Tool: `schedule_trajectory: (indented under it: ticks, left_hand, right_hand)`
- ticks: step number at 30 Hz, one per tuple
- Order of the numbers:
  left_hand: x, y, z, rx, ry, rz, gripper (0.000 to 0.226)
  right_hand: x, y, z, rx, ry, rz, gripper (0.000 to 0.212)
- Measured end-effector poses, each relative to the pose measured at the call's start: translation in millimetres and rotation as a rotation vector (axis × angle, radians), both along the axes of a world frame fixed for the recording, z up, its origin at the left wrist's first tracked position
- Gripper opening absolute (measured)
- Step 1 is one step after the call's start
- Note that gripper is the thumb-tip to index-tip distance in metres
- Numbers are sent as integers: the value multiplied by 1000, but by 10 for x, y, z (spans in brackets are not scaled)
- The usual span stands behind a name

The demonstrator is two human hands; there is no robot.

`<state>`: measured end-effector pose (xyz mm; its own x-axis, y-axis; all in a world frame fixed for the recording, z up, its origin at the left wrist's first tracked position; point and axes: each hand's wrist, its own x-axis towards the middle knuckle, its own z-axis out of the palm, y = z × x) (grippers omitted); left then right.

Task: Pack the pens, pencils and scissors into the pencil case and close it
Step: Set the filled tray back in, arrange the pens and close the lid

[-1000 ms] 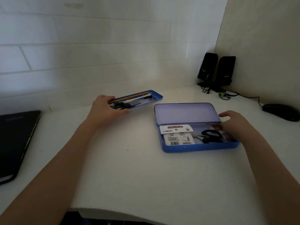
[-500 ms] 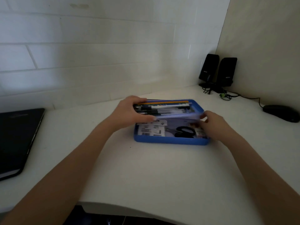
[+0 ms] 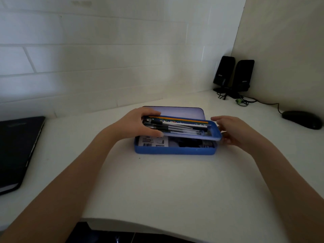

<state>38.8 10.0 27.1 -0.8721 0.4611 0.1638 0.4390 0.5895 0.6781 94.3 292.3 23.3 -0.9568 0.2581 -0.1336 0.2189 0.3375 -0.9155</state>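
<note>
A blue pencil case lies open in the middle of the white desk, its lid standing up at the back. My left hand grips the left end of a blue inner tray holding several pens and pencils, and the tray hangs tilted just over the case. My right hand is at the tray's right end, fingers apart, touching its edge. Under the tray I see white labelled packets and the dark scissors, mostly hidden.
A closed black laptop lies at the left edge of the desk. Two black speakers with cables stand in the back right corner, and a black mouse sits at the right. The desk's front edge curves near me.
My left hand carried the tray of pens from the left side of the desk over the open case and lowered it. My right hand left the case's inside and moved to the tray's right end.
</note>
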Motion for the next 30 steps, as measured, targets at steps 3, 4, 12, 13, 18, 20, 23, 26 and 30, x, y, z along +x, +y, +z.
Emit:
schedule_trajectory:
  ticks: [3,4,12,13,18,20,23,26,30]
  left_hand:
    - [36,-14,17,-103,-19,-29,81]
    - [45,-21,28,-155,-13,-39,79]
    - [77,-133,199,-300,-195,-81,64]
    - [68,-152,197,-314,-211,-75,66]
    - [59,-153,158,-437,-293,-143,99]
    - [52,-164,140,-425,-282,-152,94]
    - [48,-175,142,-425,-275,-148,94]
    - [47,-177,141,-439,-279,-150,95]
    - [29,-176,133,-434,-311,-186,91]
  right_hand:
    - [3,-67,-56,150,29,63,22]
    - [-1,-79,-65,203,56,71,20]
    - [-56,-179,-154,583,267,102,17]
    - [-59,-190,-163,594,275,96,15]
    - [-82,-230,-221,572,256,64,16]
    - [-94,-225,-223,584,252,60,16]
    - [-102,-185,-200,681,242,74,14]
    - [-87,-148,-166,743,237,104,16]
    - [-68,-188,-176,772,247,115,21]
